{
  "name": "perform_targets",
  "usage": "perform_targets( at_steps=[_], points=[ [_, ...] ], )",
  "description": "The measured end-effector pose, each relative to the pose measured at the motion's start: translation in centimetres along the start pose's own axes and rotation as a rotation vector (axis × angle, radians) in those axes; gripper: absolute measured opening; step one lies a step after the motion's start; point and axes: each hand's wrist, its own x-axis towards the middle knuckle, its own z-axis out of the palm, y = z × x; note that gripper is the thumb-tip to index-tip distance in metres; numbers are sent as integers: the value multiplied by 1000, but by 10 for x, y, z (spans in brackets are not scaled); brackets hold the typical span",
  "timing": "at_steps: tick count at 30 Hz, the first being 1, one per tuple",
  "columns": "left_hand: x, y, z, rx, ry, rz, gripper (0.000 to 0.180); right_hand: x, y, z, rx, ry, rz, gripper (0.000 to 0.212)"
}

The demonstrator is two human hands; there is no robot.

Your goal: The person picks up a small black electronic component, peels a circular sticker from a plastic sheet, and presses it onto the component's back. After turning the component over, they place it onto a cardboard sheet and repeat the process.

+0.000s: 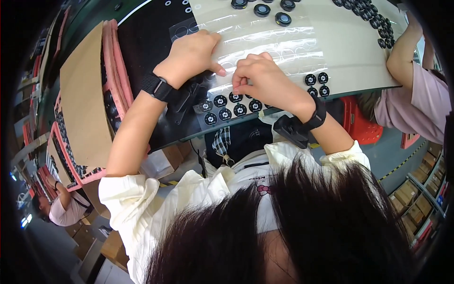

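Observation:
My left hand (195, 51) lies open on a clear plastic sheet, thumb stretched to the right and apart from the fingers. My right hand (267, 81) is curled, thumb and forefinger pinched together just above a round black sticker (235, 97). What sits in that pinch, if anything, is too small to make out. Several black stickers (224, 114) with white marks sit in rows on the clear sheet along the table's near edge. Beyond my hands, clear strips (283, 47) with empty round outlines stretch across the beige surface. Each of my wrists wears a black strapped device.
Black round discs (283, 19) with grey centres lie at the far side, more (376, 21) clustered far right. Separate stickers (310, 79) lie to the right. Pink trays with cardboard (82, 94) stand at left. A co-worker's arm (402, 59) rests at right, by a red stool (364, 125).

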Motion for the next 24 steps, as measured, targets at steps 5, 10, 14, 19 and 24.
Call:
perform_targets(
  at_steps=[5, 10, 14, 19, 24],
  points=[
    [1, -6, 12, -64, 61, 1, 46, -3, 0, -17, 158, -17, -51, 8],
    [-6, -5, 10, -84, 69, -32, 45, -16, 4, -15, 238, 115, 27, 22],
    [-2, -2, 8, -78, 35, -37, 46, -19, 8, -7, 124, 145, 74, 36],
    [-1, 0, 7, -66, 8, -67, 45, -17, 9, -4, 126, 123, 64, 45],
    [5, 6, -4, 2, -84, -99, 52, -16, 1, -14, 96, 110, 67, 45]
  ],
)
